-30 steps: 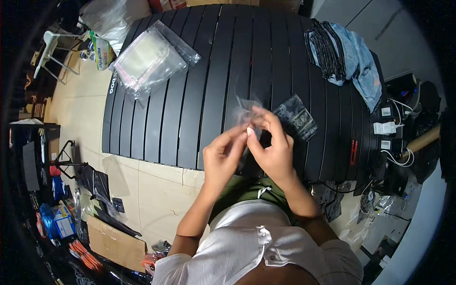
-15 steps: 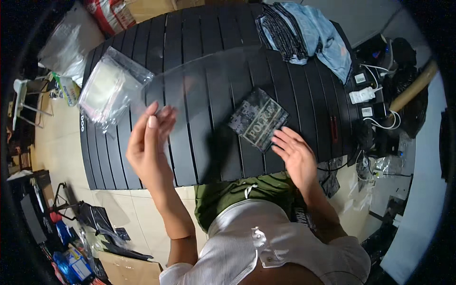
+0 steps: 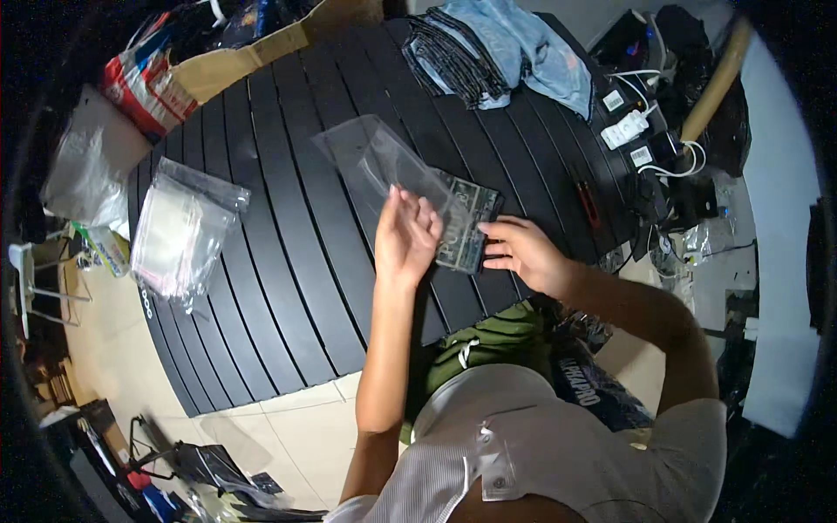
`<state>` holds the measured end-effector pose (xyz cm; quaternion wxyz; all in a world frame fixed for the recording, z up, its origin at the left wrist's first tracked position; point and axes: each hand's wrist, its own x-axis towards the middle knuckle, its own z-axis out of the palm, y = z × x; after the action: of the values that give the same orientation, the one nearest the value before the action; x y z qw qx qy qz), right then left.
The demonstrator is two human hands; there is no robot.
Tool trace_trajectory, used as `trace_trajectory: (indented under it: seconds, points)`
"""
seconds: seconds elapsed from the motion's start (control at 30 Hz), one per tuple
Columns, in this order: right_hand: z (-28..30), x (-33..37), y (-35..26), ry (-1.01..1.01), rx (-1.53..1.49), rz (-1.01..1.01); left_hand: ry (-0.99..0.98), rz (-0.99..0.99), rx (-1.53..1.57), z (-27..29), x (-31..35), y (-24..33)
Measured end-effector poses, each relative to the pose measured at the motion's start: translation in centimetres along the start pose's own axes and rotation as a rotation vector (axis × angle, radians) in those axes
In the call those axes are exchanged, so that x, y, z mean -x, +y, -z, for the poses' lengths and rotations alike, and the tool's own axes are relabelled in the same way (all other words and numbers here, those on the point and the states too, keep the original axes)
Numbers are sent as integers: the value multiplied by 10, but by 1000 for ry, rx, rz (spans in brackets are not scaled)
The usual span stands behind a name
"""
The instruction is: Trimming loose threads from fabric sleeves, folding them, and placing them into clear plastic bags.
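Note:
My left hand (image 3: 407,237) is closed on a clear plastic bag (image 3: 362,150), pinching it between thumb and fingers. The bag reaches up and away from the hand, and its right part overlaps a flat, dark square item (image 3: 471,207) with a camouflage pattern and pale lettering. It looks like a wallet, but I cannot tell for sure. My right hand (image 3: 523,253) grips the right edge of this square, with its fingers bent. On the left of the black slatted table (image 3: 288,288) lies a stack of clear plastic bags (image 3: 179,235).
Folded denim jeans (image 3: 523,52) lie at the far right of the table. A red and black slim tool (image 3: 586,205) rests near the right edge, close to a power strip (image 3: 625,131) with white cables. Behind the table stands an open cardboard box (image 3: 244,70).
My left hand has moved right with the clear bag, which now overlaps the dark square. My right hand's fingers have closed on the square's edge, and the square has turned. The view has shifted.

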<state>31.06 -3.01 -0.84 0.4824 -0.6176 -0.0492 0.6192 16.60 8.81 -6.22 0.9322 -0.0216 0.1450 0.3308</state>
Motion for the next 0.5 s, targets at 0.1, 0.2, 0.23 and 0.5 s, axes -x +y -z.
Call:
trace_trajectory:
  seconds: [0.1,0.2,0.23,0.5]
  points:
    - [-12,-15,-6,58,106,74,-27,-7,-43,1,-1,-1]
    - [-21,-22,-8,79,164,120,-9,-60,-70,5,-2,-4]
    - [-19,-24,-3,62,159,182,-38,-49,-59,4,-3,-4]
    - [1,-40,24,-112,-312,355,165,-436,-408,-30,43,68]
